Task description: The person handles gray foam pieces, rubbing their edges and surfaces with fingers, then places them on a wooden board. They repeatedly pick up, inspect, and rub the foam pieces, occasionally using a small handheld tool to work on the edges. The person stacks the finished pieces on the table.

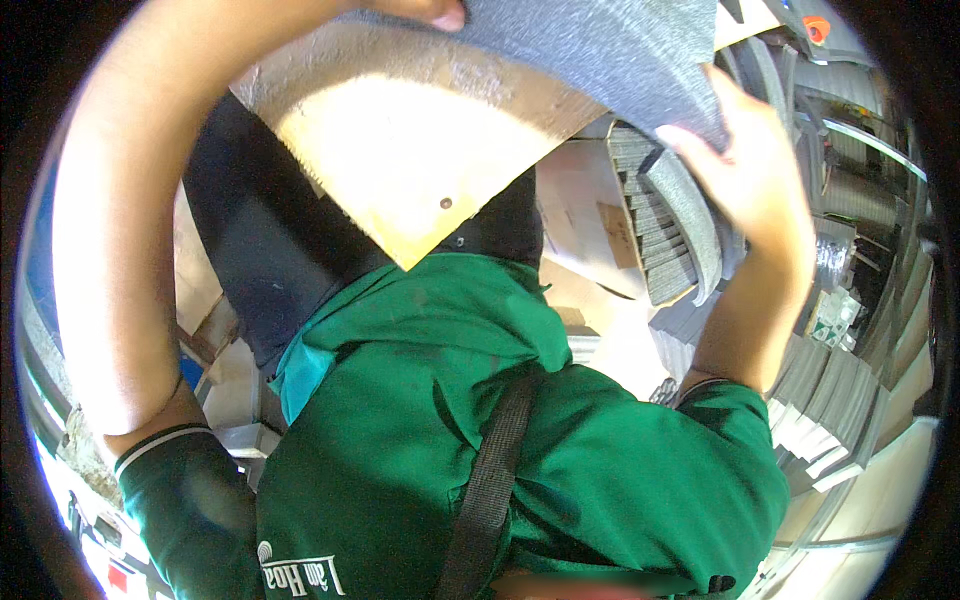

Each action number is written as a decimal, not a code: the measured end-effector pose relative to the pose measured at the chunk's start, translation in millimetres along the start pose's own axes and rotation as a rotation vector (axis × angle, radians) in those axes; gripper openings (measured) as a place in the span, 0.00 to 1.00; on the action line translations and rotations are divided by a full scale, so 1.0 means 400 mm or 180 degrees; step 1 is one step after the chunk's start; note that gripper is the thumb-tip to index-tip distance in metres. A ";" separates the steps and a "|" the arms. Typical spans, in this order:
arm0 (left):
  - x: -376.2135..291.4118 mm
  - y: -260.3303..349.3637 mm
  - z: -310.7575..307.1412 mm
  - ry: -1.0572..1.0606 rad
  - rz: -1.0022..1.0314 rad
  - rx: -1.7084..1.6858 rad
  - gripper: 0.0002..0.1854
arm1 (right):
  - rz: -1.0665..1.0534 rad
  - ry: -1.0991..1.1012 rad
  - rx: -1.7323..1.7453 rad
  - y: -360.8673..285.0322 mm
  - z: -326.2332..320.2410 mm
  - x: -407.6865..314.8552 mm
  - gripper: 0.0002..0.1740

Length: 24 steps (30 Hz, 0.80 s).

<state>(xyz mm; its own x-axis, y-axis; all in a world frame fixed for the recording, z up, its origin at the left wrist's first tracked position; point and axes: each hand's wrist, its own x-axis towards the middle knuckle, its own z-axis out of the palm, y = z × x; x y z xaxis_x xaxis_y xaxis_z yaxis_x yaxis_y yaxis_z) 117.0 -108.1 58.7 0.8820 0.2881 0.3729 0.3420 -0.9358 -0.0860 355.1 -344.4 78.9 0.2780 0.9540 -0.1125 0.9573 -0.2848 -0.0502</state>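
Observation:
A grey sheet, felt-like or foam (pixel 592 52), spans the top of the view above a wooden board (pixel 375 142). My right hand (pixel 739 154) grips the sheet's right end, thumb on its near face and fingers around the edge. At the top edge of the picture my left hand (pixel 420 10) has a digit on the sheet's near edge; the rest of that hand is cut off. The board's near corner points at my waist and has a small round hole or screw (pixel 446 203) close to it.
Right of the board stands an open cardboard box (pixel 581 202) packed with grey strips, a curved grey piece (pixel 686 217) at its side. Stacks of grey pieces (pixel 825 405) lie further right. An orange object (pixel 816 30) is at the top right. Cardboard (pixel 196 259) shows beyond my left leg.

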 end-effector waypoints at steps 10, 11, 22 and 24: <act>-0.050 -0.036 0.024 0.0461 0.0030 -0.0984 0.33 | -0.0193 0.1748 -0.1073 -0.069 0.014 -0.016 0.33; -0.056 -0.047 0.025 0.0800 0.0277 -0.1016 0.36 | -0.0114 0.2135 -0.0662 -0.056 0.020 -0.025 0.33; -0.328 -0.361 0.160 0.3811 -0.3485 -0.4119 0.28 | 0.0323 0.3068 0.3417 0.031 0.231 -0.036 0.34; -0.325 -0.386 0.208 0.4072 -0.2563 -0.5187 0.29 | 0.0529 0.3028 0.2682 0.006 0.240 0.020 0.34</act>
<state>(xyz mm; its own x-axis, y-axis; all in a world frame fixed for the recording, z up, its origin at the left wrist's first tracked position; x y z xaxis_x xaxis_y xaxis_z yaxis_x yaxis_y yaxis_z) -23.2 15.8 -53.4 -0.1136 0.9716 0.2073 -0.6670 -0.2293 0.7089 351.9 -346.4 -17.6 0.6700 0.4930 0.5550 0.6566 -0.0447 -0.7529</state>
